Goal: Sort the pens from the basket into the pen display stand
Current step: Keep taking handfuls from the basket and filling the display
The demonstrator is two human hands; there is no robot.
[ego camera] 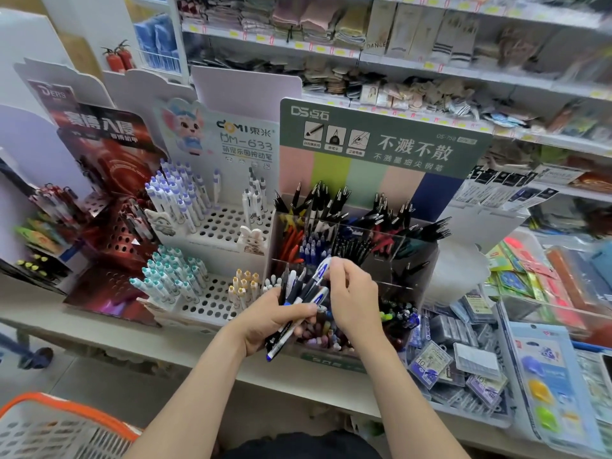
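Note:
My left hand (270, 321) grips a bundle of black, blue and white pens (298, 298) in front of the clear compartmented pen display stand (414, 256) with the green header. My right hand (352, 293) pinches the top of one blue-and-white pen (323, 270) from the bundle, its tip near the stand's blue-pen compartment. The stand's compartments hold red, blue and black pens. The orange-rimmed white basket (49, 429) sits at the bottom left, its contents hidden.
A white perforated pen rack (218, 226) with purple and teal pens stands left of the clear stand, and a red display (109, 207) further left. Packaged refills and stationery (463, 356) fill the counter on the right. Shelves of goods rise behind.

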